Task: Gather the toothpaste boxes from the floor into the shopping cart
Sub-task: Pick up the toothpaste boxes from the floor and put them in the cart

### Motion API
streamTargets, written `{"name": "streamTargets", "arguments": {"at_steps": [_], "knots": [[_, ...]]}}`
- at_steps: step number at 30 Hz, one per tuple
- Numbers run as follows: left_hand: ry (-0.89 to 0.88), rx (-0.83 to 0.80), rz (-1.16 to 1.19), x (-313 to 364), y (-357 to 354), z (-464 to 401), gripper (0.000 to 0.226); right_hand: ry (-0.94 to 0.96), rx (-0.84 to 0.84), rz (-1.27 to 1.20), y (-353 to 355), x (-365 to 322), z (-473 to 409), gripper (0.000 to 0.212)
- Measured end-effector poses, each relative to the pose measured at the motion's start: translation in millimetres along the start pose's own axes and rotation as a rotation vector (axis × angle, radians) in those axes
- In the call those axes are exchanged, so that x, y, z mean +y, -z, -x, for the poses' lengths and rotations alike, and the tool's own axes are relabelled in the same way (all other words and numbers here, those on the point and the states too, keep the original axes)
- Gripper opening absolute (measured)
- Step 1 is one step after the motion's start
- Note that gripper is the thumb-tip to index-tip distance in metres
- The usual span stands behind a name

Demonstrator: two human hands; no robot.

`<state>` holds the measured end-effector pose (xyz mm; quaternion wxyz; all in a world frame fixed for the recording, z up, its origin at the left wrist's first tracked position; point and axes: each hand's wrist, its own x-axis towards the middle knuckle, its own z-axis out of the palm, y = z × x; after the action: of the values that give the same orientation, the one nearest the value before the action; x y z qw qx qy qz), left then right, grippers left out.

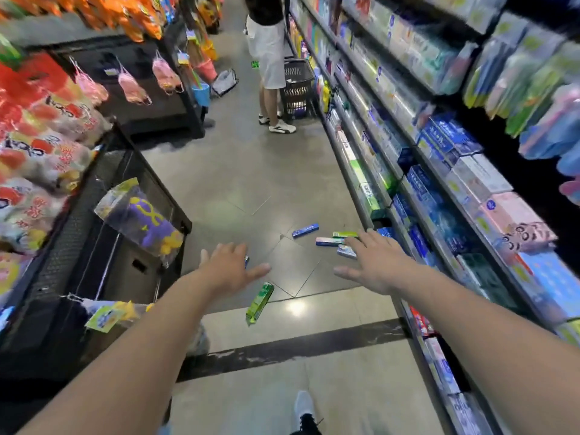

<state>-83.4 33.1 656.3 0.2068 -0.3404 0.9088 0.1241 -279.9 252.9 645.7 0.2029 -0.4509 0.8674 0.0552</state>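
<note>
The gathering has not really begun: both arms stretch out over the floor point(244, 171) and neither hand holds anything. The left hand point(230, 266) is spread flat with straight fingers, and a bit of blue box point(246, 261) peeks out from behind it. The right hand point(373, 262) is also spread, its fingers straight, above a cluster of boxes near the right-hand shelves point(417, 171).

The toothpaste boxes all still lie on the floor. A green box point(260, 301) lies nearest, between the two hands. Farther off lies a blue box point(305, 230), and right of it a thin green one point(344, 234), a white and blue one point(328, 241) and a pale blue one point(346, 251) partly hidden by the right fingers.

The next move probably calls for bending down, since the hands appear to hover well above the floor, then pinching a box by its long sides. The boxes are slim, rigid cardboard with glossy print, light and easy to grip; the floor is smooth polished tile with a dark stripe.

A black basket point(298, 89) stands far down the aisle beside another person point(266, 58); whether it is the intended cart cannot be told.
</note>
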Motion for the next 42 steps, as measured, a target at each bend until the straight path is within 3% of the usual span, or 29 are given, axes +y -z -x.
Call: {"name": "streamTargets", "arguments": {"at_steps": [6,13,18,22,27,30,35,38,42], "knots": [[-0.09,-0.039,-0.039,29,38,-125,0.088,-0.038,-0.03,0.001,32,42,-94,0.103],[-0.126,-0.063,-0.025,69,55,-277,0.089,0.008,-0.078,0.001,41,108,-238,0.094],[-0.079,-0.121,-0.006,85,47,-390,0.091,0.013,-0.128,-0.047,31,160,-350,0.118],[-0.083,-0.173,-0.007,89,22,-481,0.092,-0.038,-0.181,-0.091,-2,198,-432,0.096],[-0.099,-0.271,-0.065,87,-59,-592,0.095,-0.119,-0.274,-0.158,-86,232,-526,0.079],[-0.119,-0.326,-0.101,86,-132,-664,0.098,-0.17,-0.244,-0.27,-162,249,-575,0.07],[-0.137,-0.375,-0.172,80,-273,-781,0.098,-0.289,-0.317,-0.277,-323,279,-656,0.083],[-0.145,-0.386,-0.209,75,-349,-849,0.099,-0.334,-0.322,-0.238,-411,296,-696,0.077],[-0.165,-0.291,-0.218,70,-430,-936,0.097,-0.338,-0.276,-0.137,-503,319,-742,0.079]]}}
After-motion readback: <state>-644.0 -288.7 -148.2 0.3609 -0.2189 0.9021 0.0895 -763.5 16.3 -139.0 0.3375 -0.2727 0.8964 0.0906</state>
